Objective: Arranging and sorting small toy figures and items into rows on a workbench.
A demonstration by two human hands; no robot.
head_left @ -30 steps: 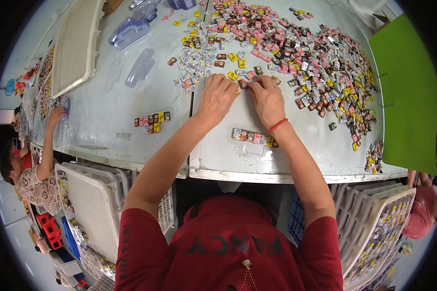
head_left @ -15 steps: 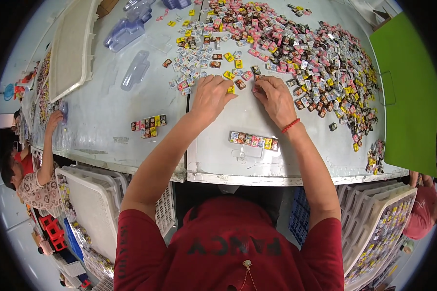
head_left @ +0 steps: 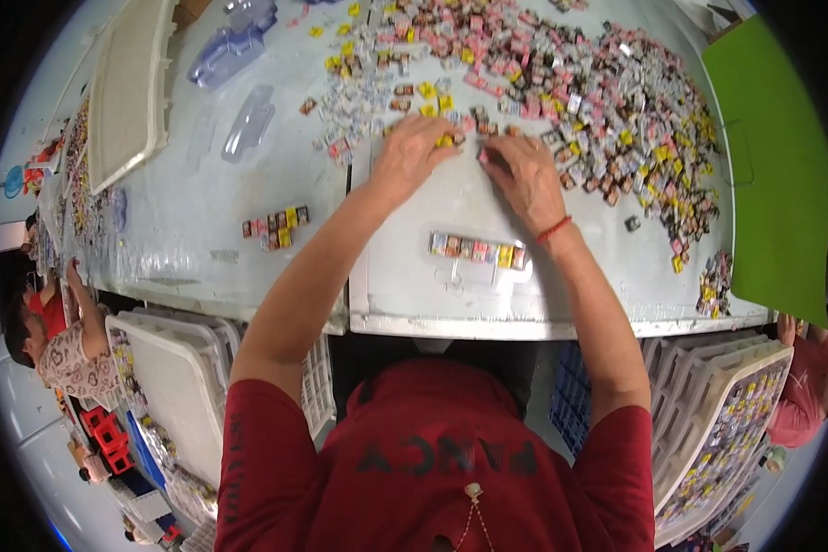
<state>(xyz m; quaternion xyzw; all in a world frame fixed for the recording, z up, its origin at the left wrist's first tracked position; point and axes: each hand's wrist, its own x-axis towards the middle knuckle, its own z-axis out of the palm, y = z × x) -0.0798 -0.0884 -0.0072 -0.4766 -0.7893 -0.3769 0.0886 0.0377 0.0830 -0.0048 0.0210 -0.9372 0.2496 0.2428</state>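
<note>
My left hand (head_left: 407, 158) is closed, thumb and fingers pinching a small yellow block (head_left: 445, 141) at the near edge of the scattered pieces. Just to its right, my right hand (head_left: 527, 175) has its fingertips closed on a small pink block (head_left: 484, 157); the curled fingers partly cover it. Nearer to me, between my forearms, a row of small coloured blocks (head_left: 477, 249) sits in a clear plastic tray (head_left: 469, 274). Left of my left forearm stands another set of blocks (head_left: 276, 227) in two uneven rows.
A big heap of small blocks (head_left: 607, 110) covers the table's far right. Bluish moulded plastic trays (head_left: 248, 124) and a white crate (head_left: 133, 92) lie at left. A green board (head_left: 773, 175) edges the right side. Stacked crates (head_left: 718, 432) stand below; a co-worker (head_left: 74, 354) is far left.
My left hand has moved slightly right with the yellow block, and the pink block now shows at my right fingertips. At far left, the co-worker's hand has come down from the table.
</note>
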